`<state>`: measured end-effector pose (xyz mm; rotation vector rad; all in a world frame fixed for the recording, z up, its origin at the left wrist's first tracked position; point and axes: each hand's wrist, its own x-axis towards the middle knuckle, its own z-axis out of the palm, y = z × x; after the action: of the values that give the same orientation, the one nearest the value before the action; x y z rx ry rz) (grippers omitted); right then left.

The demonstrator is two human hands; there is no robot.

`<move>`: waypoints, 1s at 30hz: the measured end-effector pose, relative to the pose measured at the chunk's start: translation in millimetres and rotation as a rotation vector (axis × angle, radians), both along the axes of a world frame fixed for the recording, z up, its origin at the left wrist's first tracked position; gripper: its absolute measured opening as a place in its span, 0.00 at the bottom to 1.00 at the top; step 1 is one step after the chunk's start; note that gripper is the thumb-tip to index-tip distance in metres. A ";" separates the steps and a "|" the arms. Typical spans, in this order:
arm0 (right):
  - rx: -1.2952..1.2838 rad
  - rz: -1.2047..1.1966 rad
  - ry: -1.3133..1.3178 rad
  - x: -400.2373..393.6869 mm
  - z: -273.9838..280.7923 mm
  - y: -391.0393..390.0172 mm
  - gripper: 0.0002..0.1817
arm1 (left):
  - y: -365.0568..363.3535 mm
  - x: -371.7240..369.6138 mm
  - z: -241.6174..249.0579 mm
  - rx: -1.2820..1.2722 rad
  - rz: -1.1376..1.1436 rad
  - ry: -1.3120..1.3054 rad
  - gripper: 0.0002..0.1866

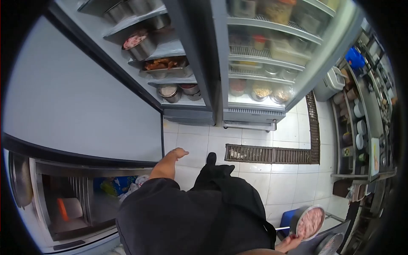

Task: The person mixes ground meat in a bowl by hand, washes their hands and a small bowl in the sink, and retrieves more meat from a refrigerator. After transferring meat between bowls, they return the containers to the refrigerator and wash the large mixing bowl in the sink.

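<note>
My right hand [289, 243] grips the near rim of a round metal pot [293, 221] at the lower right. Pale pink pieces of raw meat [311, 222] fill the pot. My left hand [181, 153] is held out over the floor beside the edge of the swung-out grey refrigerator door [85, 93]; its fingers point to the right and hold nothing I can see. Behind that door, the refrigerator's shelves carry a metal pot of pinkish meat [138, 44], a tray of reddish-brown pieces [163, 64] and a round tin with white contents [169, 92].
A glass-door refrigerator [255, 114] with several containers stands alongside. A dark drain grate [272, 154] runs across the white tiles. Shelving [355, 174] with white bowls lines the right. By the pot are a blue container [287, 219] and another bowl [330, 245]. A metal cabinet [91, 195] is lower left.
</note>
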<state>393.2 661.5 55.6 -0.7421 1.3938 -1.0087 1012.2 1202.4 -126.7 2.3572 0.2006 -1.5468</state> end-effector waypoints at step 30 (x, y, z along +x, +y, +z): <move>0.220 1.022 -0.624 923.9 216.8 374.3 0.05 | 171.6 -149.0 -69.2 -0.191 1.263 0.029 0.23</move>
<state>1317.1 1035.7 272.3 -0.7467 0.4338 -0.2128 863.1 1374.0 -195.9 1.4364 1.1901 -0.8614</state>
